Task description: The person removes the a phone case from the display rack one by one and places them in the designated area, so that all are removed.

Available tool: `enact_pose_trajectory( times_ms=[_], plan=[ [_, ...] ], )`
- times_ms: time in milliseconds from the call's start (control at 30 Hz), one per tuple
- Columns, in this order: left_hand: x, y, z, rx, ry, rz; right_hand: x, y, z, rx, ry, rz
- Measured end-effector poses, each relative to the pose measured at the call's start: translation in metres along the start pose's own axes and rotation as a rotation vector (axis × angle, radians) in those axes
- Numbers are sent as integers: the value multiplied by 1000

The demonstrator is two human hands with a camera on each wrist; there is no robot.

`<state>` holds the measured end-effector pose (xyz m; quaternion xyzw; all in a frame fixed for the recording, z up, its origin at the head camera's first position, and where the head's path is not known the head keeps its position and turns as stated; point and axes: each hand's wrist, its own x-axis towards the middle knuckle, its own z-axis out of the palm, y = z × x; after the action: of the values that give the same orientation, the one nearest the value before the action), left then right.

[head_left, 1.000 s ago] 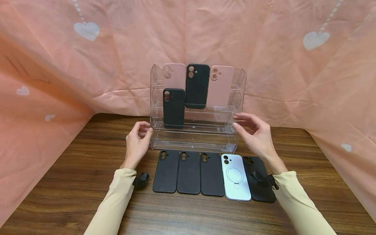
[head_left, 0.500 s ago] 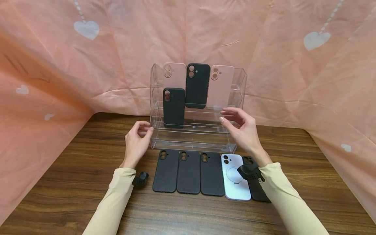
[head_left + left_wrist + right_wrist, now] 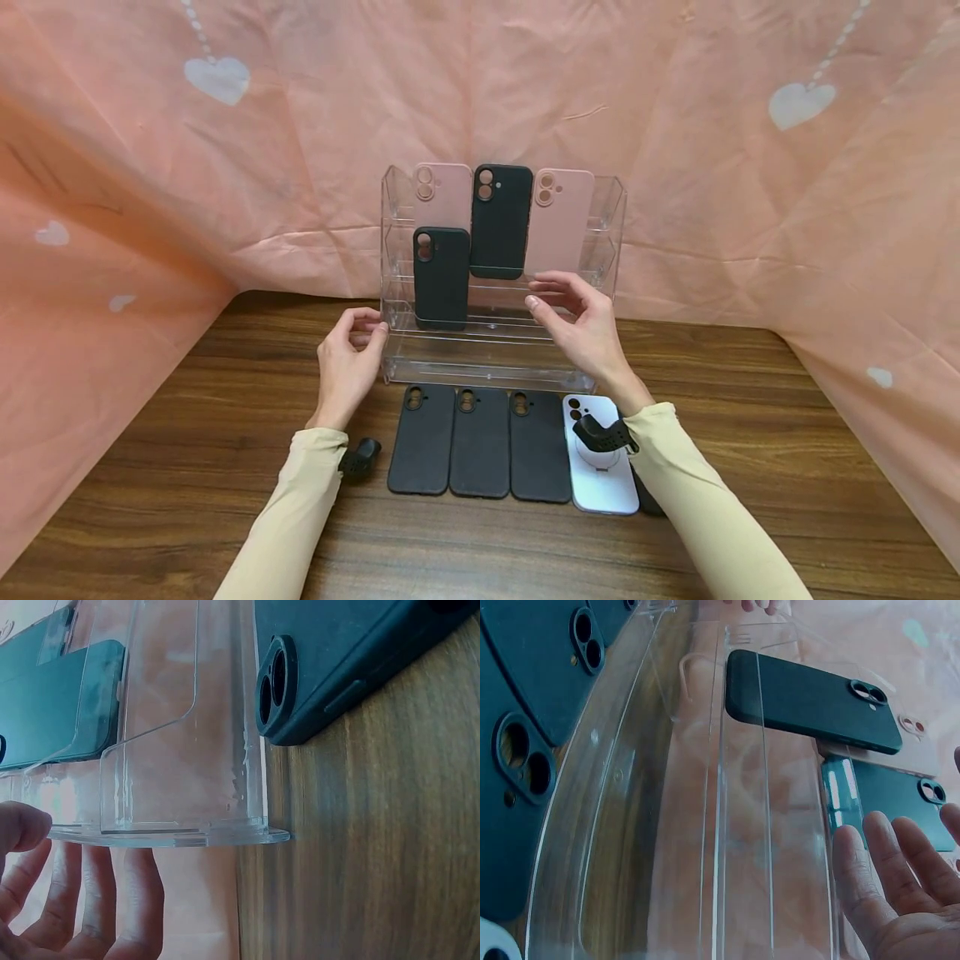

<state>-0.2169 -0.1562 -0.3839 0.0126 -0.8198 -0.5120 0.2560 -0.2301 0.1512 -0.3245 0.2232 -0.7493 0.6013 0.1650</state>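
A clear acrylic display stand stands on the table. At its left side my left hand holds the side panel, thumb at the front edge and fingers outside. My right hand hovers in front of the middle tier with loosely bent fingers, nothing in them. On the top tier lean a pink phone case, a black phone case and another pink phone case. A lower black phone case stands at the left, below the first pink one.
Before the stand lies a row of phone cases: three black ones, the middle one among them, a white case with a ring, and a black case mostly under my right forearm. Pink cloth hangs behind the wooden table.
My right hand has moved left from the stand's right side to in front of its middle tier. My left hand stays at the left side panel. The cases have not moved.
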Motion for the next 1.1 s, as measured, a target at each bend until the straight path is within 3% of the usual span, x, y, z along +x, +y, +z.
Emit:
enact_pose_trajectory(
  times_ms=[567,1100],
  plan=[
    [0,0,0,-10,-9,11,18,11,32,-44,-19,23],
    [1,0,0,-1,-18,12,27,22,61,10,-14,77]
  ],
)
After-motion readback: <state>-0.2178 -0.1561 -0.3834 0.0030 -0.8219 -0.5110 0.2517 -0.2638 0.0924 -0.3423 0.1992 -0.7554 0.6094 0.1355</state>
